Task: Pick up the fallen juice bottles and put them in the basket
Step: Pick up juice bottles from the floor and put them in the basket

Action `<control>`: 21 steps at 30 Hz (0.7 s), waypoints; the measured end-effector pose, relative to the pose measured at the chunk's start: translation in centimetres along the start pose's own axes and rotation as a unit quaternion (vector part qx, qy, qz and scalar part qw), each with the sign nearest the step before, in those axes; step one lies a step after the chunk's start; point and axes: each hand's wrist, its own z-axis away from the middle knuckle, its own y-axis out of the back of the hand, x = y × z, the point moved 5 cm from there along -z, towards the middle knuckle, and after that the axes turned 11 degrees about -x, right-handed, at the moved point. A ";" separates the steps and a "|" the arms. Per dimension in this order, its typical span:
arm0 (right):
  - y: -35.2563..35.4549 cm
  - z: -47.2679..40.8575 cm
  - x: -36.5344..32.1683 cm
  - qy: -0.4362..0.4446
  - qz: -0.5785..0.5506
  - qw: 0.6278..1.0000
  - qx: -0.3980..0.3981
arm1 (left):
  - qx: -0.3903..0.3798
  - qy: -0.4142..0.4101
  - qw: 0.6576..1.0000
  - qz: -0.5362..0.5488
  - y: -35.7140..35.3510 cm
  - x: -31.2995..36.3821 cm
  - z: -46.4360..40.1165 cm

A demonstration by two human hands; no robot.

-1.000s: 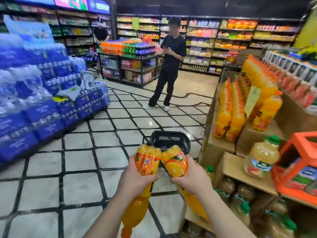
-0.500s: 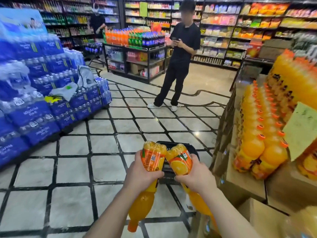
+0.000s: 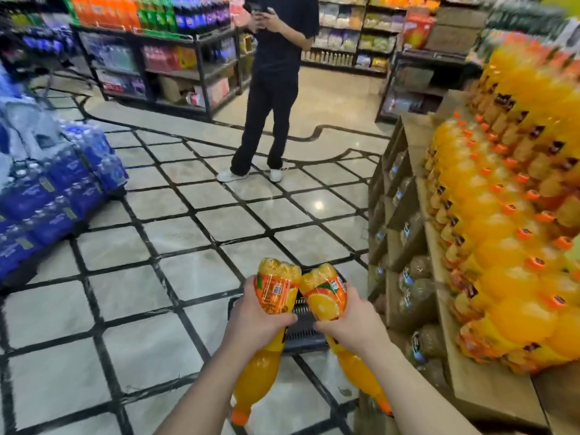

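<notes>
- Head view: shop floor [image 3: 175,277], pale tiles with black lines; basket [image 3: 303,332], dark plastic, stands on it and serves as landmark.
- Left hand [image 3: 254,312]: wrapped around left juice bottle [image 3: 276,293], base up, orange cap down, held above the basket's left edge.
- Right hand [image 3: 354,321]: wrapped around right juice bottle [image 3: 326,296], base up, above the basket's right edge; the two bases touch.
- Juice display [image 3: 514,233]: right of the basket.
- Bystander [image 3: 270,89]: well beyond the basket.
- Water packs [image 3: 56,183]: far left of the basket.

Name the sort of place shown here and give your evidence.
Almost certainly a supermarket aisle: tiered cardboard display of orange juice bottles, black metal shelving of coloured soda bottles, stacked blue-wrapped water packs.
</notes>
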 end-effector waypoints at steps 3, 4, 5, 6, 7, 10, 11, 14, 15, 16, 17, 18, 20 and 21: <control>-0.5 -6.0 0.1 -0.038 -0.030 0.999 -0.013 | -0.018 0.004 0.999 -0.026 0.0 0.0 -6.7; -0.9 -8.1 0.4 -0.052 -0.038 0.998 -0.020 | -0.028 0.008 0.999 -0.032 -0.3 -0.2 -9.1; -1.2 -10.4 0.8 -0.064 -0.045 0.997 -0.026 | -0.037 0.012 0.999 -0.035 -0.8 -0.5 -11.4; -1.6 -12.5 1.3 -0.075 -0.054 0.995 -0.033 | -0.046 0.018 0.998 -0.036 -1.3 -0.9 -13.6; -2.1 -14.7 1.9 -0.085 -0.065 0.993 -0.042 | -0.052 0.023 0.998 -0.035 -1.8 -1.3 -15.9; -3.8 -21.5 4.5 -0.118 -0.115 0.984 -0.064 | -0.069 0.034 0.996 -0.042 -3.9 -2.7 -23.1; -4.4 -23.9 5.4 -0.131 -0.130 0.980 -0.072 | -0.075 0.040 0.995 -0.047 -4.8 -3.3 -25.5; -6.7 -30.8 8.7 -0.173 -0.153 0.968 -0.097 | -0.101 0.066 0.991 -0.066 -8.1 -5.2 -32.3; -7.6 -33.0 9.8 -0.186 -0.158 0.964 -0.104 | -0.108 0.076 0.989 -0.065 -9.3 -6.0 -34.5; -8.6 -35.1 11.0 -0.200 -0.164 0.960 -0.111 | -0.116 0.087 0.987 -0.064 -10.5 -7.1 -36.7; -9.8 -37.0 12.3 -0.215 -0.174 0.954 -0.116 | -0.123 0.100 0.985 -0.063 -11.9 -8.3 -38.7; -10.9 -38.9 13.6 -0.228 -0.185 0.948 -0.120 | -0.129 0.111 0.983 -0.062 -13.2 -9.5 -40.6; -13.7 -42.4 16.2 -0.254 -0.207 0.935 -0.134 | -0.144 0.135 0.978 -0.061 -15.8 -12.5 -44.1; -15.1 -44.0 17.4 -0.266 -0.216 0.929 -0.142 | -0.147 0.147 0.976 -0.058 -17.0 -14.1 -45.6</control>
